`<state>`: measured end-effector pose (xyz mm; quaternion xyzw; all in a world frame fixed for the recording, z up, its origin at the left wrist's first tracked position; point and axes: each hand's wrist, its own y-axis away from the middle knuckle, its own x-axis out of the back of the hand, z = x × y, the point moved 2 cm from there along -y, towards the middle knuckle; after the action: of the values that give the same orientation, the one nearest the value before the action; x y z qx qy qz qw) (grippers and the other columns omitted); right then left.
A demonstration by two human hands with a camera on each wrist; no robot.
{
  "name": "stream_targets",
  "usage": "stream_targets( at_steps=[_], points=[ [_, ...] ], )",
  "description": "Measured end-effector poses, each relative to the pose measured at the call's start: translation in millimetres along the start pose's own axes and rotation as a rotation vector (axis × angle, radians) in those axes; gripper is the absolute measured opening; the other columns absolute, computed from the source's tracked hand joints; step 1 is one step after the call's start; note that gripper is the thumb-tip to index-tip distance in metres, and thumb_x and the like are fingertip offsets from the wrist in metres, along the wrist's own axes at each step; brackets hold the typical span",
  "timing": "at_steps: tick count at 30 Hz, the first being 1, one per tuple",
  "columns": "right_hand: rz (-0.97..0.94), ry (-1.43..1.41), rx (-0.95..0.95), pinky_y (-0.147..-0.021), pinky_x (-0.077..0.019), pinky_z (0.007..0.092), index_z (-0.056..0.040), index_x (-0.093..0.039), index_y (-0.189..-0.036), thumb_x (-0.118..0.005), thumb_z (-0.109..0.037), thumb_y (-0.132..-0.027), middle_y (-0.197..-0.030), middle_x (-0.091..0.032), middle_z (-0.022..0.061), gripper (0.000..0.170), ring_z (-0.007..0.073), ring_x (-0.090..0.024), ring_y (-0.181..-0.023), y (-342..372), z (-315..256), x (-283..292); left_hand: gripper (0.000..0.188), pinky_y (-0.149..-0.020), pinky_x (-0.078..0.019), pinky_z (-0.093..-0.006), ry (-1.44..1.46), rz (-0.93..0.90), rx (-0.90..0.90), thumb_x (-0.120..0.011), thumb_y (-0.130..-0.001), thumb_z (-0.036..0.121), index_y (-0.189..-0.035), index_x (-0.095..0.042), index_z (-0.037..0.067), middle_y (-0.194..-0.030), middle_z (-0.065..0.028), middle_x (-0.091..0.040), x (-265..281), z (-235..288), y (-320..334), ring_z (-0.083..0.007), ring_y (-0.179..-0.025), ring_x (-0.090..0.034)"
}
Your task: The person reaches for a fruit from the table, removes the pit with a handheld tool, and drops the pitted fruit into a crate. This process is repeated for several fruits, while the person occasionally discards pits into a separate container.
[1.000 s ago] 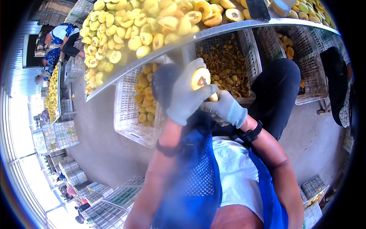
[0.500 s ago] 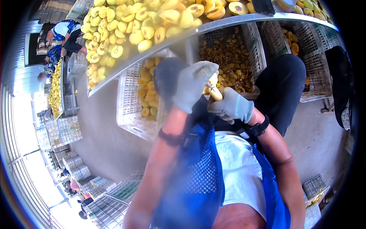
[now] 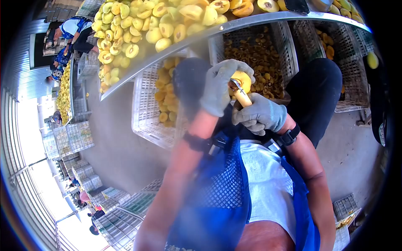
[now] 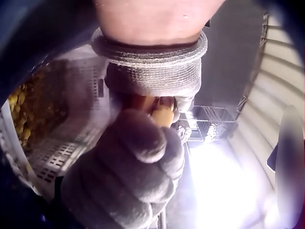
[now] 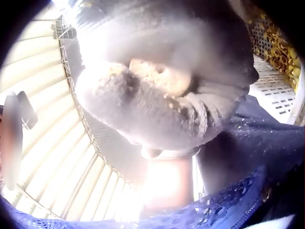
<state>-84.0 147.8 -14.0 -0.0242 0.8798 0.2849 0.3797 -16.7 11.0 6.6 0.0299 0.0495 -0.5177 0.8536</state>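
One metal-rimmed table [image 3: 221, 28] spans the top of the frame, heaped from upper left to top centre with cut yellow fruit [image 3: 166, 29]. Below its rim, two crates: a pale crate [image 3: 138, 104] left of centre, holding yellow pieces, and a second crate [image 3: 293, 52] right of upper centre, holding smaller, browner scraps. Two gloved hands work near the centre, in front of the second crate. Left hand [image 3: 220, 90], slightly higher and further left, grasps a fruit piece [image 3: 244, 78], fingers curved over its upper side. Right hand [image 3: 264, 113], lower and to the right, is clenched round the wooden handle [image 3: 242, 98] of a small tool; the left wrist view shows curled gloved fingers beside the handle. Fruit piece: up and slightly left of the right hand, at the left hand's fingers, so the left is nearer. Key relation: the handle's long axis slants from lower right, at the right fist, to upper left, ending in a metal tip [image 3: 235, 84] at the fruit's lower-left side. Judged from this, the slant carries the tip towards the left palm. Contact depth: cannot tell. A dark brown patch shows next to the tip; its nature is unclear.
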Motion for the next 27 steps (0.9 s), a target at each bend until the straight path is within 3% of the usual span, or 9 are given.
stream_targets(
  at_steps=[7, 10, 13, 15, 18, 22, 25, 27],
  points=[
    [-0.086, -0.009, 0.083, -0.031, -0.0290, 0.0254, 0.0016, -0.065, -0.084, -0.071, -0.009, -0.085, -0.054, -0.049, 0.0002, 0.012, 0.0090, -0.042, -0.036, 10, -6, -10, 0.039, -0.071, -0.0583, -0.0367, 0.614, 0.277, 0.169, -0.049, -0.104, 0.039, -0.109, -0.058, 0.002, -0.099, -0.0152, -0.067, 5, -11, 6, -0.0282, -0.083, -0.069],
    [-0.038, -0.069, 0.128, -0.031, -0.0316, 0.0236, 0.0060, -0.064, -0.090, -0.073, -0.011, -0.086, -0.053, -0.047, -0.0001, 0.019, 0.0081, -0.041, -0.035, 9, -4, -1, 0.027, -0.079, -0.0577, -0.0382, -0.289, 0.460, -0.208, -0.053, -0.104, 0.026, -0.110, -0.061, 0.001, -0.102, -0.0130, -0.069, 46, 22, 12, -0.0261, -0.089, -0.070],
    [0.151, 0.084, 0.125, -0.032, -0.0325, 0.0235, 0.0048, -0.064, -0.090, -0.074, -0.013, -0.087, -0.054, -0.048, -0.0004, 0.021, 0.0083, -0.043, -0.035, 7, -11, -3, 0.031, -0.087, -0.0541, -0.0320, -0.925, 0.548, -0.244, -0.054, -0.102, 0.026, -0.111, -0.068, -0.001, -0.109, -0.0115, -0.071, 119, 40, 19, -0.0213, -0.098, -0.069],
    [0.170, 0.099, 0.136, -0.033, -0.0340, 0.0255, 0.0018, -0.064, -0.084, -0.072, -0.011, -0.086, -0.054, -0.050, 0.0024, 0.015, 0.0115, -0.047, -0.036, 5, -13, -3, 0.033, -0.093, -0.0511, -0.0289, -0.976, 0.660, -0.089, -0.059, -0.099, 0.025, -0.113, -0.071, -0.002, -0.114, -0.0109, -0.072, 162, 41, 20, -0.0192, -0.104, -0.068],
    [0.183, 0.109, 0.127, -0.033, -0.0349, 0.0254, 0.0009, -0.063, -0.086, -0.072, -0.012, -0.086, -0.055, -0.051, 0.0018, 0.016, 0.0112, -0.048, -0.037, 0, -10, -1, 0.044, -0.095, -0.0522, -0.0381, -1.107, 0.656, -0.035, -0.072, -0.089, 0.028, -0.121, -0.067, -0.002, -0.115, -0.0172, -0.071, 197, 45, 5, -0.0299, -0.105, -0.067],
    [0.201, 0.187, 0.106, -0.034, -0.0384, 0.0245, -0.0020, -0.062, -0.087, -0.072, -0.014, -0.087, -0.058, -0.052, 0.0010, 0.016, 0.0097, -0.048, -0.038, -4, -12, -2, 0.063, -0.097, -0.0500, -0.0354, -1.363, 0.587, 0.242, -0.070, -0.082, 0.051, -0.124, -0.069, 0.004, -0.119, -0.0206, -0.070, 202, 46, -45, -0.0302, -0.112, -0.067],
    [0.229, 0.199, 0.087, -0.034, -0.0385, 0.0241, -0.0028, -0.062, -0.088, -0.072, -0.014, -0.087, -0.059, -0.053, 0.0005, 0.015, 0.0092, -0.048, -0.040, -5, -12, 1, 0.065, -0.093, -0.0520, -0.0359, -1.436, 0.445, 0.527, -0.070, -0.079, 0.053, -0.123, -0.069, 0.005, -0.115, -0.0200, -0.072, 211, 37, -84, -0.0298, -0.106, -0.070],
    [0.243, 0.173, 0.084, -0.034, -0.0372, 0.0235, -0.0037, -0.062, -0.089, -0.072, -0.014, -0.087, -0.060, -0.053, -0.0005, 0.014, 0.0081, -0.047, -0.041, -6, -12, 2, 0.064, -0.087, -0.0541, -0.0352, -1.364, 0.413, 0.557, -0.073, -0.076, 0.050, -0.121, -0.070, 0.006, -0.107, -0.0187, -0.073, 223, 29, -96, -0.0282, -0.095, -0.072]
  ],
)
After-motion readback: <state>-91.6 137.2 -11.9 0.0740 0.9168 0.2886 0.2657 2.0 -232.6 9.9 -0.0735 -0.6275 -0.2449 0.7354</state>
